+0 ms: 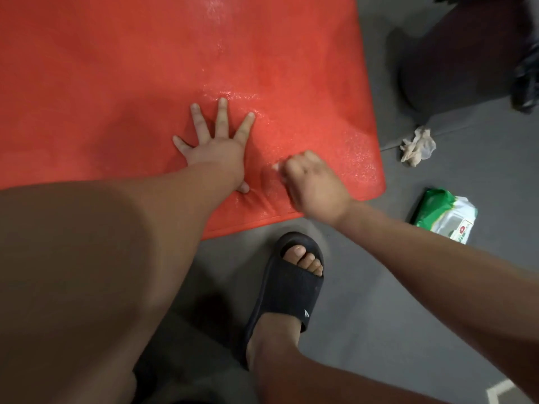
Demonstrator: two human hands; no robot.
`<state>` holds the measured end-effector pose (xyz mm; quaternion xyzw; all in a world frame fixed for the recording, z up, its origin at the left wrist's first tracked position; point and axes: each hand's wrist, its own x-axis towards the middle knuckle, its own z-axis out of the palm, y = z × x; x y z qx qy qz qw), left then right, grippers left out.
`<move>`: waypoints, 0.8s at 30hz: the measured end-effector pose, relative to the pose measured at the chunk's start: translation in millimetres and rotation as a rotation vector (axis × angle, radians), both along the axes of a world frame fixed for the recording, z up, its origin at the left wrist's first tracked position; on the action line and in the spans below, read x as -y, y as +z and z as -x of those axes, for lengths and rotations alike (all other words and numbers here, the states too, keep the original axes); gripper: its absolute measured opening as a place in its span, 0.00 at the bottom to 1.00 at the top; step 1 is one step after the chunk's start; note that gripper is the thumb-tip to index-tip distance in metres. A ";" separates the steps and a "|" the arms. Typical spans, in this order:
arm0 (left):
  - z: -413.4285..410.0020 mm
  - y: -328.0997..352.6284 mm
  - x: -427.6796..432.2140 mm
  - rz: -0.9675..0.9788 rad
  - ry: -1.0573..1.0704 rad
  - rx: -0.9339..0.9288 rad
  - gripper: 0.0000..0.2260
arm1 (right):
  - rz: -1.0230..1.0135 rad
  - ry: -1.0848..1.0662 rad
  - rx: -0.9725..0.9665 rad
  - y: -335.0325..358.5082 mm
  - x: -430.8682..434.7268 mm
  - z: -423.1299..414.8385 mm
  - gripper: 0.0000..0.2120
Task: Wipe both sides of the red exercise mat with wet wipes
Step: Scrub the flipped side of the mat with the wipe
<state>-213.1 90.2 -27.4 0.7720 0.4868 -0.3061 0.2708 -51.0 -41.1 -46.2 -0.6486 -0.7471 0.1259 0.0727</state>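
Note:
The red exercise mat (145, 68) lies flat on a grey floor and fills the upper left of the view. Its near right corner glistens with wet streaks. My left hand (217, 142) presses flat on the mat with fingers spread. Just to its right, my right hand (313, 185) is curled into a fist around a white wet wipe (276, 166), held against the mat near the near edge. Only a small bit of the wipe shows past the knuckles.
A crumpled used wipe (417, 145) lies on the floor right of the mat. A green and white wipes pack (443, 215) sits nearer. A dark bin (460, 53) stands at the top right. My foot in a black slide sandal (287, 282) is planted below the mat's edge.

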 end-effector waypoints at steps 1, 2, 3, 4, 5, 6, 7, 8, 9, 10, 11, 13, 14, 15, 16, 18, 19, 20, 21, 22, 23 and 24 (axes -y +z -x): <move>-0.5 0.5 0.2 -0.001 -0.003 -0.001 0.65 | 0.015 0.124 0.011 2.3 0.9 -5.3 0.11; -1.1 0.9 0.6 -0.002 -0.004 0.000 0.65 | -0.004 0.194 0.037 4.5 -5.0 -15.6 0.11; -1.3 1.3 0.5 -0.004 -0.004 0.002 0.65 | -0.027 0.195 0.062 4.1 -13.6 -26.9 0.12; -0.9 1.6 0.3 -0.004 -0.005 0.002 0.65 | -0.058 0.137 0.098 0.9 -24.2 -38.0 0.12; -0.5 1.7 0.1 -0.003 -0.005 0.002 0.65 | -0.083 0.026 0.143 -1.4 -36.4 -48.7 0.11; 0.1 1.6 -0.2 -0.002 -0.005 0.001 0.65 | -0.100 -0.121 0.192 -1.4 -48.9 -58.3 0.13; 0.6 1.3 -0.1 -0.003 -0.005 0.001 0.65 | -0.103 -0.266 0.226 -1.3 -59.6 -64.4 0.15; 0.9 0.9 0.2 -0.005 -0.008 0.001 0.65 | -0.107 -0.376 0.238 -2.8 -65.7 -65.1 0.16; 0.6 0.6 0.0 -0.005 -0.009 0.000 0.65 | -0.115 -0.441 0.231 -3.3 -67.9 -59.1 0.16; 0.3 0.4 -0.2 0.000 -0.008 -0.001 0.65 | -0.149 -0.445 0.215 -2.7 -66.8 -48.3 0.13; -0.1 0.2 -0.6 0.005 -0.005 -0.003 0.65 | -0.177 -0.392 0.175 -1.6 -62.0 -34.7 0.10; -0.4 -0.1 -1.3 0.005 0.001 -0.007 0.65 | -0.125 -0.081 0.056 0.1 -42.1 -11.1 0.05; -0.8 -0.1 -1.1 0.004 0.002 -0.007 0.65 | -0.077 0.082 0.010 0.3 -31.2 -6.5 0.06; -1.4 0.0 -1.1 0.002 0.004 -0.006 0.65 | -0.042 0.198 -0.008 2.0 -27.7 -9.0 0.09; -1.5 0.2 -1.0 0.000 0.005 -0.002 0.65 | -0.026 0.275 -0.001 3.2 -31.1 -17.5 0.12; 0.6 0.6 -0.8 -0.005 0.005 0.007 0.65 | -0.062 0.285 0.102 -2.4 -49.6 -36.8 0.15; 2.0 0.9 -0.7 -0.008 0.005 0.011 0.65 | -0.089 0.183 0.156 -4.2 -62.7 -45.5 0.16; 3.3 1.0 -0.4 -0.012 0.007 0.017 0.66 | -0.105 0.010 0.194 -3.0 -76.1 -52.6 0.17; 4.2 1.1 0.2 -0.019 0.010 0.025 0.67 | -0.115 -0.180 0.218 -2.1 -86.7 -55.6 0.17; 5.1 0.7 0.9 -0.030 0.015 0.030 0.68 | -0.121 -0.318 0.225 -3.9 -91.7 -53.5 0.16; 5.6 0.0 1.3 -0.040 0.020 0.033 0.69 | -0.137 -0.379 0.208 -5.1 -91.4 -45.2 0.15; 5.9 -0.7 1.4 -0.047 0.027 0.032 0.70 | -0.160 -0.352 0.180 -5.9 -87.1 -32.9 0.12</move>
